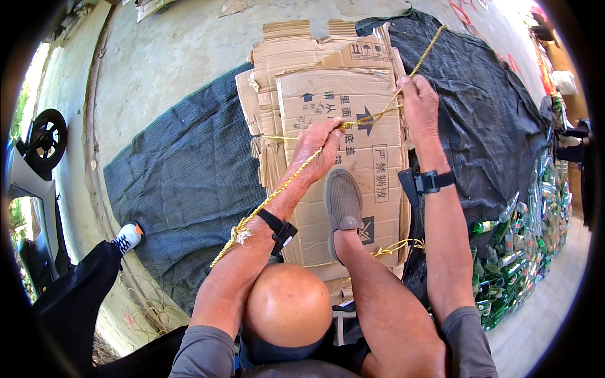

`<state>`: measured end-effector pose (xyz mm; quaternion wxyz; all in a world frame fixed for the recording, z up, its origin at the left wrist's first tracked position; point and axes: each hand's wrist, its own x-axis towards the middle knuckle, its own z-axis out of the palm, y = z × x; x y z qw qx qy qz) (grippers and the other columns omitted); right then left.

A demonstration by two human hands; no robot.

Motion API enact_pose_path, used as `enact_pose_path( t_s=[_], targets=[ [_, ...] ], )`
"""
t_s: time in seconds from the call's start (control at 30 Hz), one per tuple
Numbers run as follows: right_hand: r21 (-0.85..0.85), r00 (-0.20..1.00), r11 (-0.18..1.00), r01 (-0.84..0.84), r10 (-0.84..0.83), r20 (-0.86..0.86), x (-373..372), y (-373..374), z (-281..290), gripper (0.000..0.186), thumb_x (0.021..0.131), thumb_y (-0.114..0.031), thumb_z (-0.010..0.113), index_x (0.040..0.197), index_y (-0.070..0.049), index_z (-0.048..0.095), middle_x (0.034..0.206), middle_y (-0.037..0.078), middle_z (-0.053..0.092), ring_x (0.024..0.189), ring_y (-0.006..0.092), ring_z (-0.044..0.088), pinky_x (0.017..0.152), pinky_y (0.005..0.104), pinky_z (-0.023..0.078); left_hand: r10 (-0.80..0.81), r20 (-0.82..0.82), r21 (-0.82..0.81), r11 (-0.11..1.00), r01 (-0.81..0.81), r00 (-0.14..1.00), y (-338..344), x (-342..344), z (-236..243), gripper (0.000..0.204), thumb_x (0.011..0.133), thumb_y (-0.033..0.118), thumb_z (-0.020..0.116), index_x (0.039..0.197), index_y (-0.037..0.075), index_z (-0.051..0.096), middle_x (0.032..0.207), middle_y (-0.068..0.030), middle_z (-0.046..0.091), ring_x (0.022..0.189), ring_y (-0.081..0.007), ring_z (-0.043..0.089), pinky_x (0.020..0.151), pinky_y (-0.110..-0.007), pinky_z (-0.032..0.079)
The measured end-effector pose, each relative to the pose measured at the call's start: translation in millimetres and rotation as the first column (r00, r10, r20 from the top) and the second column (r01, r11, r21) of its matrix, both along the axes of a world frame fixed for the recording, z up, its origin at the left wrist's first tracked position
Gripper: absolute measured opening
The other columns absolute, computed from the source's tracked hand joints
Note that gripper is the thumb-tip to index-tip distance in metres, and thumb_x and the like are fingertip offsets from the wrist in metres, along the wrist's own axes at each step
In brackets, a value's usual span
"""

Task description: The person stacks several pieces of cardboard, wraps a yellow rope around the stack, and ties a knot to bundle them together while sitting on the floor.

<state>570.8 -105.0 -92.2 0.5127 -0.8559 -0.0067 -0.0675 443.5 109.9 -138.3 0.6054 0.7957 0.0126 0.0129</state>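
Observation:
A stack of flattened cardboard boxes lies in front of me, with my shoe pressed on its top sheet. Yellow rope crosses the stack. My left hand is closed in a pinch on this rope near the middle of the stack; a length trails back over my left forearm to a frayed knot. At the stack's right edge my right hand grips the other stretch, and its free end sticks up past the fingers. A second rope band with a loose tuft runs across the nearer part.
Dark mesh sheeting spreads under the stack on concrete. Many green glass bottles are heaped at the right. Another person's shoe stands at the left, near a wheeled vehicle. Loose cord lies on the floor at lower left.

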Motion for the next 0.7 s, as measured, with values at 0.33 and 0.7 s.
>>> enact_pose_path(
  t_s=[0.33,0.7],
  targets=[
    [0.854,0.935,0.52,-0.025,0.315,-0.164,17,21,42,0.014,0.107,-0.017,0.055,0.095,-0.01,0.057,0.069,-0.006,0.04,0.057,0.0052,0.037,0.057,0.0232,0.039,0.085,-0.149,-0.585,0.795,-0.157,0.985,11,17,36,0.029,0.101,0.008,0.043,0.112,-0.002,0.068,0.072,-0.0011,0.058,0.068,-0.0108,0.054,0.083,-0.029,0.05],
    [0.574,0.914,0.818,0.041,0.201,-0.353,52,-2,-21,0.023,0.105,-0.02,0.059,0.083,-0.013,0.054,0.064,-0.01,0.037,0.05,0.0007,0.031,0.043,0.0204,0.026,0.16,-0.124,-0.374,0.907,-0.196,0.979,56,43,-6,0.025,0.096,0.007,0.042,0.086,-0.003,0.063,0.056,0.0048,0.042,0.046,-0.0048,0.034,0.045,-0.025,0.033]
  ],
)
